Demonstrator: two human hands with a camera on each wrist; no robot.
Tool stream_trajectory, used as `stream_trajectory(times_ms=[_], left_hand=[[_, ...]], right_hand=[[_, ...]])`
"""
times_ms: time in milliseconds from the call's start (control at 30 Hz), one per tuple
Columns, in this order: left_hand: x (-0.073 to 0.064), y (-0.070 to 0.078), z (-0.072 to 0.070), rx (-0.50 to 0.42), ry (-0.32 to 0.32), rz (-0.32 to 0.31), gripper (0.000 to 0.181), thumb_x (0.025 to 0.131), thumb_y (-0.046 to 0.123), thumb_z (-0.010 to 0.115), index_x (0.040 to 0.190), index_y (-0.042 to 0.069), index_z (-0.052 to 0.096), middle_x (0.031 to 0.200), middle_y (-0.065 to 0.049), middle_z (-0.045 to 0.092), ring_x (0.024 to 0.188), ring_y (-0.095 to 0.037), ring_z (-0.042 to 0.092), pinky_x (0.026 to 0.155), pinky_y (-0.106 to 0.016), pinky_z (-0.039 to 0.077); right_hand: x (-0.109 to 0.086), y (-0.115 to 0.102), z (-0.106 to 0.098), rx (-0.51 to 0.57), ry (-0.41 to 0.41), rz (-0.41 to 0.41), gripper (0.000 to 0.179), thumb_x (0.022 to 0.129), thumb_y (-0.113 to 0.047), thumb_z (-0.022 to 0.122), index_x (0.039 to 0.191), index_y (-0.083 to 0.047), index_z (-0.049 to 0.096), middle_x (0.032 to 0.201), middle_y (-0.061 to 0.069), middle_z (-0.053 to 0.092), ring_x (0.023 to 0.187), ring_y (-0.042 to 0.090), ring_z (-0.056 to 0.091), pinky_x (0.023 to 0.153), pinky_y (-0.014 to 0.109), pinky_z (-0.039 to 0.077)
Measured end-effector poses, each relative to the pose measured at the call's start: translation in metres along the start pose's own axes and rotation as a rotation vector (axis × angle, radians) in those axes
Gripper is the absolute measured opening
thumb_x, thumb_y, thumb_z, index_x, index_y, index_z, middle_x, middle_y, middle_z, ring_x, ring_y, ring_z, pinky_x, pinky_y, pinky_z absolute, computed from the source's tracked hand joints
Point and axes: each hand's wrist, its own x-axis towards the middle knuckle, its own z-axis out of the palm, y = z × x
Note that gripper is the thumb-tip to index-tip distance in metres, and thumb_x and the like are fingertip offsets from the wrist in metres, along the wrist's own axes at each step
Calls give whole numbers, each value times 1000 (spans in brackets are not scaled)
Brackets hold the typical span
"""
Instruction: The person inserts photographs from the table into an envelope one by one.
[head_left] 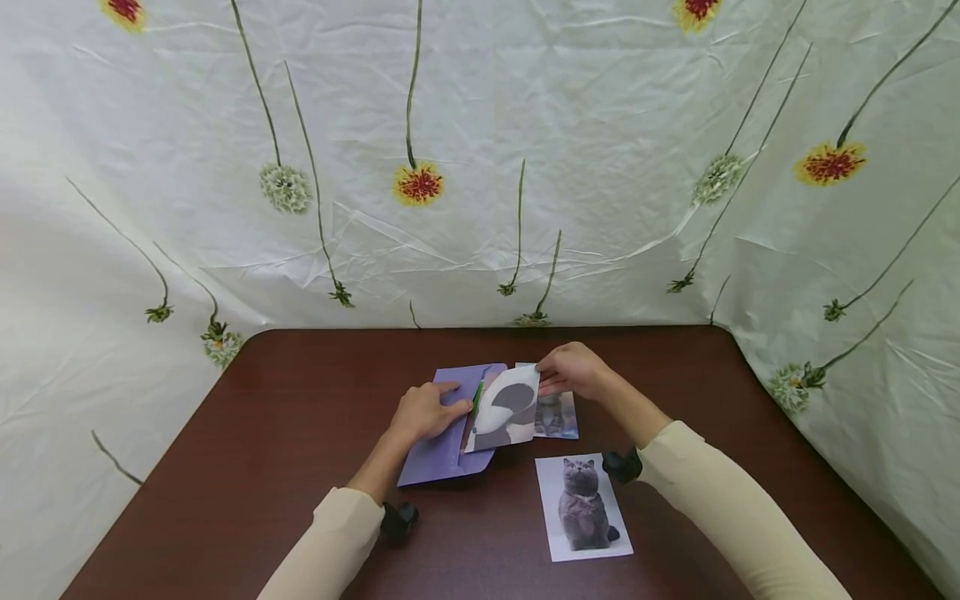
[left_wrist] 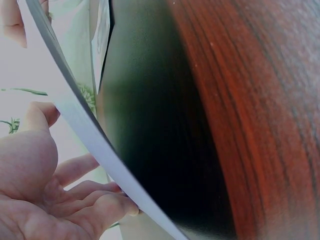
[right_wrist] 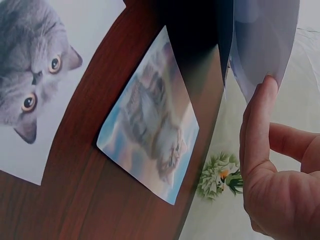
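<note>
My left hand [head_left: 426, 411] grips a purple envelope [head_left: 426, 460] tilted up from the table, its thumb near the opening and fingers against it. In the left wrist view the envelope [left_wrist: 107, 155] appears edge-on between thumb and fingers. A picture sheet [head_left: 517, 429] with large grey and white shapes stands at the envelope's right side, its lower left part overlapping the opening. The right hand [head_left: 576, 372] pinches this sheet at its upper right corner. From the right wrist, the sheet's pale back [right_wrist: 260, 45] shows above the fingertips.
A kitten photo [head_left: 558, 417] lies behind the held sheet, partly covered by it in the head view. Nearer, a grey cat picture [head_left: 553, 533] lies flat on the dark brown table [head_left: 300, 433]. Floral white cloth [head_left: 465, 242] hangs around the table's edges.
</note>
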Motion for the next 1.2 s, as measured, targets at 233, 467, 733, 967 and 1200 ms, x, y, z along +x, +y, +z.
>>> stream_trajectory(times_ms=[233, 467, 733, 967, 1200], left_hand=[[-1, 2, -1, -9, -3, -10, 54, 92, 41, 66, 136, 10, 66, 133, -22, 66, 124, -45, 60, 100, -55, 49], [-2, 2, 0, -7, -3, -9, 52, 93, 40, 66, 136, 10, 67, 132, -22, 66, 123, -45, 61, 100, -54, 49], [-2, 2, -2, -3, 0, -6, 52, 93, 40, 66, 135, 11, 67, 132, -21, 67, 123, -46, 61, 100, -55, 49], [-2, 3, -2, -1, -3, -2, 52, 93, 40, 65, 135, 11, 67, 133, -22, 66, 124, -47, 60, 100, -56, 49], [-1, 3, -1, 3, 21, 13, 52, 91, 38, 66, 133, 8, 68, 130, -23, 67, 122, -47, 61, 99, -56, 49]], right_hand=[[5, 4, 4, 5, 8, 10, 29, 98, 1, 53, 119, 21, 57, 79, 13, 65, 64, 15, 69, 68, 30, 61], [5, 7, 9, 7, 5, -18, 24, 99, -1, 55, 115, 17, 59, 79, 11, 67, 64, 15, 70, 77, 36, 62], [6, 5, 15, 45, -30, -42, 25, 100, 0, 54, 118, 17, 57, 83, 10, 67, 68, 16, 71, 78, 36, 61], [5, 0, 21, 57, -51, -48, 28, 100, 3, 52, 122, 19, 56, 84, 11, 65, 70, 16, 72, 90, 44, 58], [5, -2, 25, 71, -62, -37, 29, 100, 3, 50, 124, 20, 55, 85, 12, 65, 72, 17, 71, 99, 49, 52]])
